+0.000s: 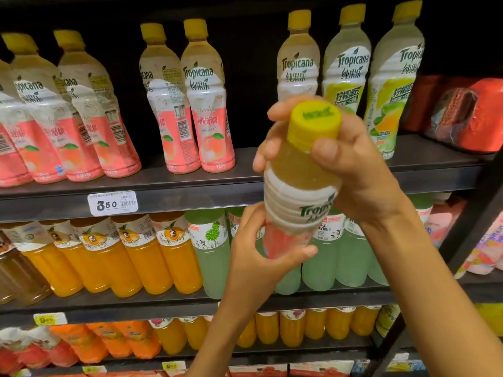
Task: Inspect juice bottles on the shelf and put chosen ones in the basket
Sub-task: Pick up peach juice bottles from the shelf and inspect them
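Fingers (275,111) of the right hand (351,161) are curled around the neck and shoulder of a Tropicana bottle (296,186), with the thumb laid across the front just beside the yellow cap (314,122), so the bottle is gripped at its top. Lower down, the bottle's pink-labelled base is clasped by the left hand (258,257), whose thumb is stretched across the front of the label while the other fingers are wrapped round the far side. The bottle is held in the air in front of the shelving, tilted so that its cap is turned toward the camera, and it is touching neither shelf. Green print can be seen on the top of the cap, but it is too blurred to be read. Behind the bottle, on the upper shelf (190,183), peach bottles (206,110) with pink labels are ranged upright to the left, and lemon-lime bottles (345,63) with green and yellow labels are ranged to the right. A price tag (113,203) marked 3.50 is fixed to the front edge of that shelf. On the shelf below, orange juice bottles (141,254) are lined up on the left and pale green drink bottles (212,248) beside them, partly hidden by the forearms. Further orange bottles (292,327) are stocked on the lowest row in view. Red packages (479,115) are stacked at the right end of the upper shelf.
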A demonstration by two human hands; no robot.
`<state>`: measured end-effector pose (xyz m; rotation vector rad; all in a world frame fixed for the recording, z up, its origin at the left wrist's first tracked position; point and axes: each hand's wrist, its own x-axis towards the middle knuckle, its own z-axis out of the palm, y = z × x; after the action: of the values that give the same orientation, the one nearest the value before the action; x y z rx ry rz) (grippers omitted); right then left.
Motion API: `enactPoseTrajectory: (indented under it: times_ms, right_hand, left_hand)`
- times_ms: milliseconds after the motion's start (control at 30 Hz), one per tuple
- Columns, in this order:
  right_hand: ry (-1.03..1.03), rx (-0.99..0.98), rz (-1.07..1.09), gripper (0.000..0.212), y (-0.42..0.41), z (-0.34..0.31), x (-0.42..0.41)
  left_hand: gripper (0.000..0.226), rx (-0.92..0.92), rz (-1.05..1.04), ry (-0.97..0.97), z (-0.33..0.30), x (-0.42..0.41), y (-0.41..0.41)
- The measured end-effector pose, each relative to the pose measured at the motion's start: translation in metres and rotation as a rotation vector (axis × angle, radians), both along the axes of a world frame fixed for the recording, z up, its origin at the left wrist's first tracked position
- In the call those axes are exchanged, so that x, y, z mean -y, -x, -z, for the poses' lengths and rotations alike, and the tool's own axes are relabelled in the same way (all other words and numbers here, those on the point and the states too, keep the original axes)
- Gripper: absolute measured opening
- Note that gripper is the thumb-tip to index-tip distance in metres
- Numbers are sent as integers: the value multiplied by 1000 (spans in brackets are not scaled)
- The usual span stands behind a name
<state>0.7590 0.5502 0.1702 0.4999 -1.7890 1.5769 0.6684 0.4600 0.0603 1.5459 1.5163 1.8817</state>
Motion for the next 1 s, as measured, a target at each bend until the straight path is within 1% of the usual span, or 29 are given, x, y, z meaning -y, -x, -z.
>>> enactPoseTrajectory:
  times_ms: [67,100,200,267,367,400,467,500,533,633,700,733,800,867,933,967,1000]
  right_hand:
    - [-57,-14,43,37,-2,1,2]
    - [-73,-23,67,36,-2,1,3]
    - [-59,-17,136,27,0,2,0]
    - [-7,-4,149,27,2,0,-3]
    - [131,40,108,45,8,-3,-7]
    - [179,62,85,44,11,-2,-8]
    - [267,109,75,29,18,1,-12]
    - [306,134,102,22,20,2,-14]
    - [335,153,150,21,23,2,-16]
    - [318,156,339,22,25,0,-16]
    - [294,123,425,23,26,0,-16]
    - [317,99,422,25,26,-1,-15]
    - [395,53,322,33,25,-1,-16]
    - [457,63,194,37,26,0,-17]
    - [500,126,91,36,28,4,-18]
    - [521,155,60,36,30,6,-18]
    - [529,176,49,35,31,7,-18]
  left_hand:
    - [62,73,-10,-8,3,-1,2]
    - [64,110,-1,-12,5,-1,3]
    - [55,170,50,-30,8,1,7]
    - [50,196,119,-11,10,4,12]
    - [50,242,260,58,13,12,17]
    - [54,269,296,99,14,14,17]
    - [60,297,335,180,16,16,18]
    - [60,292,335,212,16,16,17]
    - [56,272,314,232,15,16,16]
    - [31,210,186,210,10,11,12]
    - [32,223,141,178,9,7,9]
    - [34,248,129,168,9,6,7]
    - [45,342,152,170,10,4,7]
    - [58,540,319,214,9,5,7]
    - [61,709,553,268,7,6,4]
    - [62,753,599,297,7,6,3]
    - [64,768,599,316,9,5,2]
